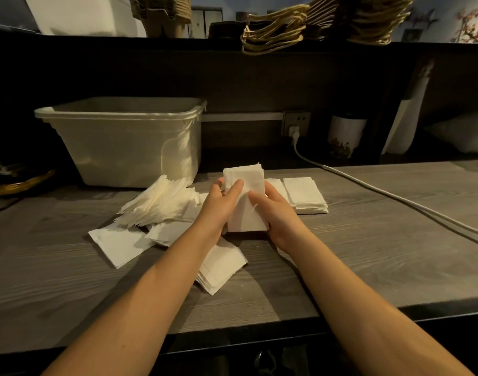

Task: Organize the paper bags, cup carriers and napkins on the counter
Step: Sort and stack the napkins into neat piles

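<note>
While the left hand (222,203) and right hand (274,214) are clasping a stack of napkins (246,204) from either side over the table (368,253), a translucent tub (123,142) is sitting behind them to the left, its cloudy wall hiding any contents. Loose napkins (159,204) are lying fanned beside the left wrist. Paper bags (273,31) on the shelf (96,40) are running off the top edge.
</note>
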`<state>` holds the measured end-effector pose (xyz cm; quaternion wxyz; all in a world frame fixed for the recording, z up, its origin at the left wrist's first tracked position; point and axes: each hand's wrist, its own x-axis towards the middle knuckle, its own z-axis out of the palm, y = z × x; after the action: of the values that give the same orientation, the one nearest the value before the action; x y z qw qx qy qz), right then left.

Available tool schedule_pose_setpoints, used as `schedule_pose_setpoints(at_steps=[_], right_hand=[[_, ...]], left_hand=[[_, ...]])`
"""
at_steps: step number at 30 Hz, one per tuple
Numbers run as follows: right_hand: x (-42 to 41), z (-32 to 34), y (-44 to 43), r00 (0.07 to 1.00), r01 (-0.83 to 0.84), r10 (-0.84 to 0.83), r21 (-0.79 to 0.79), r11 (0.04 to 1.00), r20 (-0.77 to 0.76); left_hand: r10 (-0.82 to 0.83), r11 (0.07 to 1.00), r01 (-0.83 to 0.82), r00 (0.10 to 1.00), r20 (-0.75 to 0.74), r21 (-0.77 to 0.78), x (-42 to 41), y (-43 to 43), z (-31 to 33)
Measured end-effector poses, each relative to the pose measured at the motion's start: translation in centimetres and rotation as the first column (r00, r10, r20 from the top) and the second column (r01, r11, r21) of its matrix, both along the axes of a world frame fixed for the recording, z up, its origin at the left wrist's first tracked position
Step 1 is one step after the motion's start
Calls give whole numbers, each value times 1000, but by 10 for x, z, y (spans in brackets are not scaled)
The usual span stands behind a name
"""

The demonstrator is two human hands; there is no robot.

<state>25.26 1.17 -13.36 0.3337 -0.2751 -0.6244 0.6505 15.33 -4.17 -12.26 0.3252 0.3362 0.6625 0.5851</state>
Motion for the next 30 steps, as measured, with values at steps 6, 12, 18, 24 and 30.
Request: schedule_pose_setpoints(at_steps=[6,12,18,24,30], right_hand=[[0,-1,-3,994,76,-87,160,984,63],[3,-1,-1,989,144,-148,197,970,4],[5,-1,-1,983,182,-169,213,960,-76],[5,2,-2,985,173,-160,258,950,-71],[0,-5,0,985,123,-155,325,938,74]], left_hand=[[2,998,-1,1000,-25,63,-2,-3,-1],[-30,989,45,994,-108,141,4,-3,-3],[-60,971,89,989,-134,223,8,-4,-5],[-66,959,91,993,-102,267,6,-3,-5],[-37,960,95,976,-217,265,4,0,-10]])
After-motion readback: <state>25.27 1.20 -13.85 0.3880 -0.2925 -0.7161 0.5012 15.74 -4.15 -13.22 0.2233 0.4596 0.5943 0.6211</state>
